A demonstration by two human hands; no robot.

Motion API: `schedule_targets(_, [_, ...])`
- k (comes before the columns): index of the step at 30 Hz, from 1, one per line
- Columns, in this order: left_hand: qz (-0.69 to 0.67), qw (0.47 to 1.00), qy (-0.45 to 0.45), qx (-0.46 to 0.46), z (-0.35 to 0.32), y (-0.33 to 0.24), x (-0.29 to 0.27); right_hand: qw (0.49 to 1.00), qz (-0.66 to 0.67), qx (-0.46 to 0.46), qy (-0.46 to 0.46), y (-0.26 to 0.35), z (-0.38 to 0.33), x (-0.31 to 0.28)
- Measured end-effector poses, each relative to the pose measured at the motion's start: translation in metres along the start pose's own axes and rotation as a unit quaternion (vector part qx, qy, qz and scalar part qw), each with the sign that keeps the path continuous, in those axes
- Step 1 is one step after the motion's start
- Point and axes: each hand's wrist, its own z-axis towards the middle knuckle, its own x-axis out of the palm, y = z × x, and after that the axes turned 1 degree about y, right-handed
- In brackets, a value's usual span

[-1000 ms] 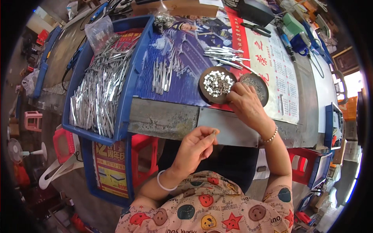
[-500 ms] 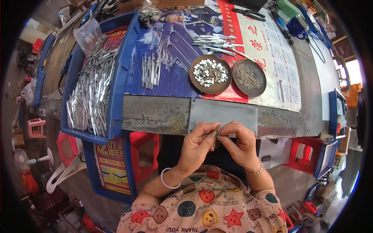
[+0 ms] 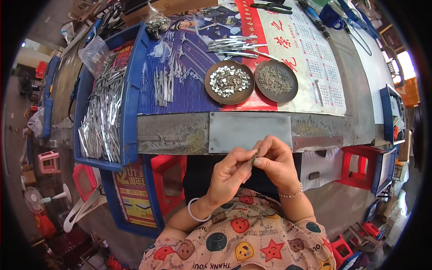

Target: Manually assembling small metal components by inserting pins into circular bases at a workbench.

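My left hand (image 3: 231,171) pinches a small, dark metallic piece (image 3: 255,156) between thumb and forefinger. My right hand (image 3: 276,163) meets it there, its thumb and fingertips closed on the same piece. Fingers cover most of it, so its kind is unclear. Both hands are just off the table's front edge, below a grey metal plate (image 3: 249,130). Beyond the plate are two brown bowls: the left bowl (image 3: 230,101) holds shiny silver discs (image 3: 229,82), the right bowl (image 3: 282,99) thin little metal pins (image 3: 275,80).
A blue crate (image 3: 131,90) full of slim metal strips (image 3: 104,110) stands at the left. More strips (image 3: 234,45) lie behind the bowls, and forked metal pieces (image 3: 163,85) left of them. Black-handled pliers (image 3: 271,7) and a blue-black pen-like tool (image 3: 315,20) lie far right.
My right fingertips have closed in on the piece at my left fingertips; before, they were slightly apart. The view has shifted, so the table things appear a little further left.
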Motion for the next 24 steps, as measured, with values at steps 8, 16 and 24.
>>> schedule_targets(8, [0.126,0.985,-0.081,0.083,-0.001,0.008,0.009,0.995,0.006,-0.019,-0.101,-0.009,-0.003,0.018])
schedule_targets(16, [0.358,0.893,-0.131,0.240,0.004,0.003,0.017,0.939,-0.242,-0.190,-0.154,-0.005,-0.006,0.034])
schedule_targets(24, [0.295,0.921,-0.126,0.222,0.002,0.003,0.023,0.910,-0.334,-0.208,-0.133,0.007,-0.006,0.035])
